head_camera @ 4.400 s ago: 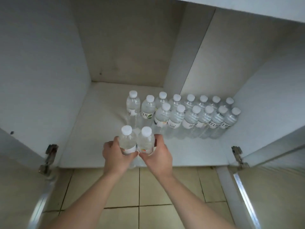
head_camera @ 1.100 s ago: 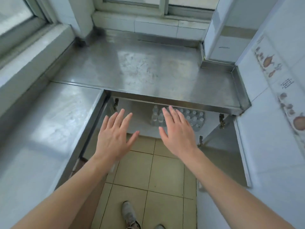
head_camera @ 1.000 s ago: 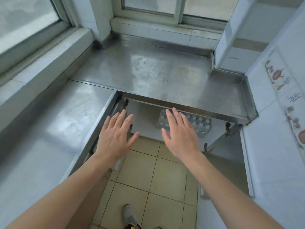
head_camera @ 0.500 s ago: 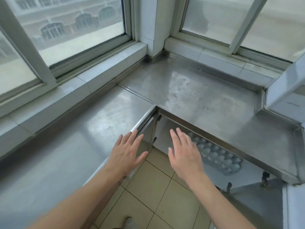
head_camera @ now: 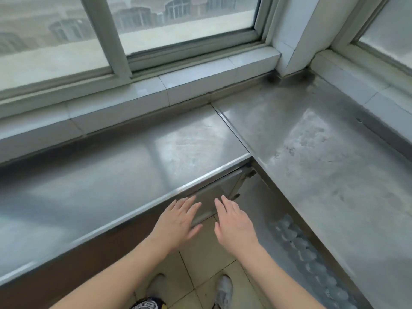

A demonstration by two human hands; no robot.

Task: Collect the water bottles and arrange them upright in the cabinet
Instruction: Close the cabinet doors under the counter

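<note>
Left hand (head_camera: 178, 221), right hand (head_camera: 234, 226): fingers spread, empty. Bottles (head_camera: 296, 239) upright in cabinet, right. Advised: seek remaining bottles, grip mid-body.

The steel table (head_camera: 107, 192) is looking brushed and glossy, with dull cloudy stains on its right part. The floor tiles (head_camera: 207, 259) are showing smooth beige glaze. The bottles (head_camera: 296, 244) are appearing as clear plastic.

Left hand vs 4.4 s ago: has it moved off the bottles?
Yes. The left hand has pulled back out of the cabinet, away from the bottles, and is now open and empty over the floor.
</note>
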